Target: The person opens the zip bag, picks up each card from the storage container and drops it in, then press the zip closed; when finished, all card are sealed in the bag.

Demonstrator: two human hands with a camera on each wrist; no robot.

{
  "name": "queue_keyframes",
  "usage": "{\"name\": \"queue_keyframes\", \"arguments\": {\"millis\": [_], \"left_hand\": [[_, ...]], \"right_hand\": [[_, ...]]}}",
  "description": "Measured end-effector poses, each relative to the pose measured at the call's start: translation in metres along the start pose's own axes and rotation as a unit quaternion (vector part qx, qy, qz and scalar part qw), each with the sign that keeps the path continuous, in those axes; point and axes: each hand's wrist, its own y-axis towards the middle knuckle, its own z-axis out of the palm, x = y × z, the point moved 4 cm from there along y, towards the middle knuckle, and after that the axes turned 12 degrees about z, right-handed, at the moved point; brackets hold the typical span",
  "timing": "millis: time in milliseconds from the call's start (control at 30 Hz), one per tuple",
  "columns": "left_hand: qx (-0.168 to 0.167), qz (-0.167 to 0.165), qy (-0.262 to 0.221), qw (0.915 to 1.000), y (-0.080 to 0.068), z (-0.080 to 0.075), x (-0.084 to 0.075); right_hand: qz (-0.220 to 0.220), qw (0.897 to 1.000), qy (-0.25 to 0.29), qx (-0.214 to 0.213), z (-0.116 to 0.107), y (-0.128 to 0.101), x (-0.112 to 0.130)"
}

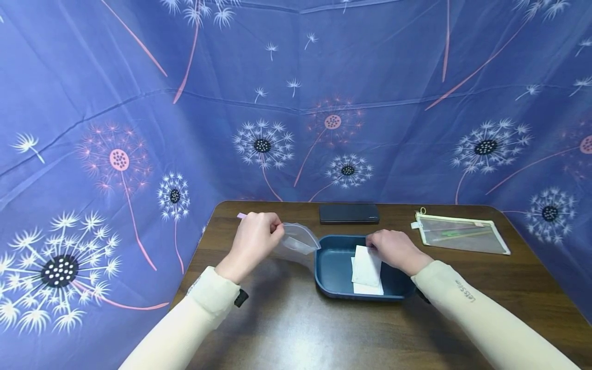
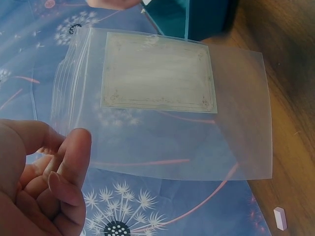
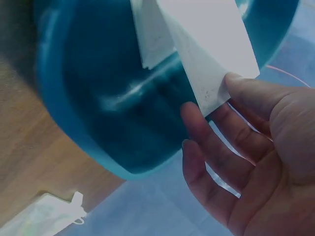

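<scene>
Head: "Let's Slim" is printed on right sleeve (image 1: 455,293). Clear bag (image 1: 298,237) is pinched by left hand (image 1: 254,239), left of centre; white card (image 1: 368,267) is gripped by right hand (image 1: 398,249) over blue tray (image 1: 330,262). Table (image 1: 296,334) is seen along bottom.

Left wrist: bordered card (image 2: 157,73) is seen through bag, upper middle.

Right wrist: white card's corner is clamped, thumb against fingers; tray rim is lower left.

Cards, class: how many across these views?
3: a bordered card in the clear bag held by the left hand, a white card pinched by the right hand, and another card beneath it in the blue tray. Others may be hidden.
</scene>
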Motion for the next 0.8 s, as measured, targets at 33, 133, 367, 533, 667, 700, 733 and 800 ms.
{"name": "queue_keyframes", "arguments": {"millis": [33,133,367,533,667,700,733,800], "left_hand": [[0.000,0.000,0.000,1.0000,0.000,0.000,0.000],[-0.001,0.001,0.000,1.0000,0.000,0.000,0.000],[-0.005,0.004,-0.001,1.0000,0.000,-0.002,-0.002],[-0.003,0.001,-0.004,1.0000,0.001,-0.002,-0.002],[0.000,-0.005,-0.001,1.0000,0.001,-0.002,-0.002],[0.001,-0.006,0.000,1.0000,0.001,-0.002,-0.002],[0.001,-0.006,0.001,1.0000,0.002,-0.002,-0.002],[0.002,-0.006,0.003,1.0000,0.002,-0.002,-0.002]], "right_hand": [[0.001,1.000,0.007,0.002,-0.002,-0.001,0.000],[0.005,0.999,0.038,0.009,-0.012,-0.003,0.000],[0.028,0.993,0.109,0.043,-0.035,-0.007,0.001],[0.037,0.991,0.130,0.025,-0.046,-0.012,0.002],[0.032,0.988,0.146,-0.027,-0.058,-0.017,0.004],[0.028,0.987,0.150,-0.042,-0.062,-0.018,0.006],[0.024,0.986,0.154,-0.058,-0.066,-0.019,0.007],[0.014,0.982,0.161,-0.096,-0.075,-0.021,0.009]]}}
